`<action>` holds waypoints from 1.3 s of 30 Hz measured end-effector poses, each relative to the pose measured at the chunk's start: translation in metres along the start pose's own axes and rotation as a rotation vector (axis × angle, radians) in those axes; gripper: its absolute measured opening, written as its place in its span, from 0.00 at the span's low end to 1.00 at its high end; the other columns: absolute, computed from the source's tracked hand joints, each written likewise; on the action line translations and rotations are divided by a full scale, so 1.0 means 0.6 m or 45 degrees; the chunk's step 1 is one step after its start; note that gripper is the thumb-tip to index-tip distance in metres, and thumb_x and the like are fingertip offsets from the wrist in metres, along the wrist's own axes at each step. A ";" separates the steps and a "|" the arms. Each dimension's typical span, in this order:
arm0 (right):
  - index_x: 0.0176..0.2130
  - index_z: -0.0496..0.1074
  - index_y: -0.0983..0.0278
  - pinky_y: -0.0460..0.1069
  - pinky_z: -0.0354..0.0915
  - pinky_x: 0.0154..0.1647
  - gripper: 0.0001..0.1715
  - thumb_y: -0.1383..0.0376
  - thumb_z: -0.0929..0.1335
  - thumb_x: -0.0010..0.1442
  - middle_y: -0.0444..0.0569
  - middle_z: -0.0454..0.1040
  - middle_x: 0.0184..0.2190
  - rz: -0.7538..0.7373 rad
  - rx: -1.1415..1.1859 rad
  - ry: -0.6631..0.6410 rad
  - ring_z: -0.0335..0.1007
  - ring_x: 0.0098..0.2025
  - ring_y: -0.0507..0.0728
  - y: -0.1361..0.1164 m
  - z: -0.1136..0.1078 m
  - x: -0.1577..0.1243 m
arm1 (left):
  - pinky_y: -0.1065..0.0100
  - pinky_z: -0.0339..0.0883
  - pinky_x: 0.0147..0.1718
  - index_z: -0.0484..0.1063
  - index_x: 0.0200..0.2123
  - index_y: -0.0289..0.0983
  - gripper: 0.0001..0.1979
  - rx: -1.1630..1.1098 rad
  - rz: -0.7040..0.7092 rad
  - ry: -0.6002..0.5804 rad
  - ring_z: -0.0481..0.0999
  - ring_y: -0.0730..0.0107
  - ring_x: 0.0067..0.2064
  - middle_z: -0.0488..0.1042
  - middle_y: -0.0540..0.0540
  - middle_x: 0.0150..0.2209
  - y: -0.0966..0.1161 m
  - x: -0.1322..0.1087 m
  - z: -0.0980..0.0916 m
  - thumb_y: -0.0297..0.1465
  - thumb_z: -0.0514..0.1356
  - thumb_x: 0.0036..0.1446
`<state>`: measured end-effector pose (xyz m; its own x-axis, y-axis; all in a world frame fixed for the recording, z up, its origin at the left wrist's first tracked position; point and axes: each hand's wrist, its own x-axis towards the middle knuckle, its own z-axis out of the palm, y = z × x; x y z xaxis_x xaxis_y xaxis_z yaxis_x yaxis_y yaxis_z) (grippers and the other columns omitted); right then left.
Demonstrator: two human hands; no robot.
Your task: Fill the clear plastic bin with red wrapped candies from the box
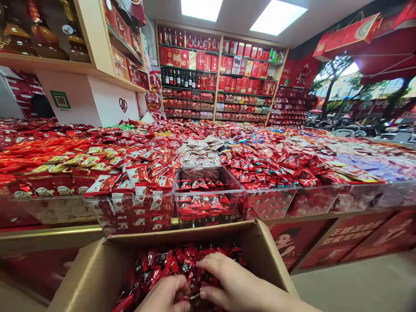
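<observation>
Both hands are down inside an open cardboard box (81, 277) full of small shiny red-and-black wrapped candies (162, 260). My right hand (230, 277) reaches in from the right, its fingers and thumb curled around some of these candies. Close beside it at the lower edge, my left hand (170, 294) has its fingers bent inward among the candies; what they hold is hidden. A small pale strip shows between the two thumbs. Just beyond the box stands a clear plastic bin (208, 200), partly filled with red-wrapped candies well below its rim.
Left of that bin, another clear bin (130, 216) is heaped with red-and-white packets. To the right, a bin (269, 201) overflows with red candies. More packets cover the wide counter behind. Shelves (221, 82) of bottles and red boxes line the back wall. Grey floor (354, 286) shows at right.
</observation>
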<state>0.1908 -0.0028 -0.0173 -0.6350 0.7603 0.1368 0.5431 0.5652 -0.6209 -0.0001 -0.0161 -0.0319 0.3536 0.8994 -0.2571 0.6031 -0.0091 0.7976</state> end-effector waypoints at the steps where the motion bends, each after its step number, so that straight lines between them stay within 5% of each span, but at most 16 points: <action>1: 0.46 0.66 0.64 0.46 0.60 0.39 0.24 0.58 0.66 0.49 0.52 0.71 0.40 0.087 0.118 0.017 0.65 0.40 0.55 0.007 0.005 0.001 | 0.70 0.60 0.29 0.68 0.28 0.35 0.02 -0.029 0.044 0.005 0.67 0.72 0.28 0.68 0.54 0.23 0.009 0.002 -0.003 0.27 0.58 0.47; 4: 0.37 0.71 0.66 0.45 0.60 0.30 0.21 0.54 0.66 0.48 0.47 0.72 0.28 0.236 0.466 0.039 0.65 0.30 0.52 0.015 0.002 0.011 | 0.73 0.57 0.27 0.68 0.30 0.35 0.06 -0.289 0.113 0.070 0.64 0.73 0.27 0.67 0.54 0.23 0.035 0.005 -0.010 0.31 0.56 0.49; 8: 0.25 0.69 0.69 0.42 0.50 0.18 0.23 0.49 0.65 0.48 0.40 0.61 0.15 0.395 0.889 0.095 0.51 0.18 0.45 0.004 -0.009 0.020 | 0.72 0.57 0.27 0.69 0.26 0.34 0.09 -0.505 0.106 0.166 0.63 0.74 0.26 0.67 0.52 0.22 0.046 0.006 -0.015 0.35 0.59 0.46; 15: 0.24 0.66 0.69 0.44 0.59 0.20 0.24 0.49 0.67 0.44 0.41 0.65 0.17 0.490 1.343 0.110 0.61 0.17 0.47 -0.005 -0.005 0.022 | 0.74 0.60 0.29 0.71 0.28 0.36 0.09 -0.695 0.045 0.281 0.66 0.74 0.27 0.71 0.53 0.24 0.045 0.004 -0.008 0.36 0.61 0.45; 21: 0.30 0.67 0.68 0.44 0.61 0.23 0.17 0.57 0.70 0.44 0.42 0.68 0.21 0.463 1.260 0.266 0.63 0.21 0.48 0.006 0.013 0.017 | 0.72 0.63 0.23 0.66 0.38 0.37 0.18 -1.012 -0.085 0.145 0.72 0.70 0.27 0.73 0.51 0.28 0.038 0.005 0.005 0.37 0.62 0.44; 24: 0.29 0.69 0.67 0.44 0.60 0.22 0.13 0.59 0.68 0.48 0.43 0.68 0.20 0.377 1.009 0.303 0.63 0.21 0.49 0.005 0.014 0.011 | 0.74 0.60 0.21 0.69 0.31 0.35 0.12 -0.930 -0.041 0.140 0.72 0.72 0.24 0.73 0.51 0.22 0.028 0.004 0.000 0.35 0.64 0.42; 27: 0.29 0.73 0.65 0.46 0.62 0.30 0.09 0.62 0.68 0.48 0.47 0.73 0.25 0.129 0.765 0.460 0.67 0.28 0.51 0.002 0.008 0.007 | 0.75 0.60 0.23 0.71 0.26 0.35 0.10 -0.947 -0.039 0.128 0.72 0.73 0.26 0.74 0.51 0.22 0.031 -0.002 -0.012 0.37 0.61 0.46; 32: 0.32 0.74 0.61 0.46 0.62 0.35 0.06 0.67 0.69 0.48 0.48 0.74 0.30 -0.316 0.514 0.565 0.67 0.33 0.51 -0.002 0.000 0.006 | 0.75 0.61 0.23 0.67 0.42 0.37 0.17 -1.398 -0.299 -0.151 0.74 0.73 0.28 0.74 0.48 0.30 0.050 -0.015 -0.017 0.41 0.56 0.51; 35: 0.36 0.72 0.61 0.48 0.61 0.40 0.10 0.67 0.68 0.50 0.50 0.70 0.38 -0.236 0.512 0.536 0.65 0.39 0.52 -0.004 0.001 0.006 | 0.77 0.63 0.26 0.67 0.41 0.37 0.17 -1.413 -0.290 0.022 0.72 0.77 0.28 0.73 0.50 0.29 0.052 -0.014 -0.010 0.31 0.63 0.45; 39: 0.44 0.66 0.63 0.47 0.63 0.33 0.18 0.62 0.66 0.52 0.50 0.68 0.37 0.171 0.998 0.447 0.65 0.35 0.51 -0.003 0.006 0.011 | 0.71 0.64 0.40 0.65 0.42 0.38 0.19 -1.328 -0.115 0.223 0.72 0.70 0.40 0.74 0.48 0.36 0.047 -0.005 -0.006 0.29 0.64 0.45</action>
<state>0.1839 0.0001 -0.0182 -0.3166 0.9324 0.1744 -0.0159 0.1786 -0.9838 0.0135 -0.0177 -0.0067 0.1798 0.9293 -0.3226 -0.3191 0.3653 0.8745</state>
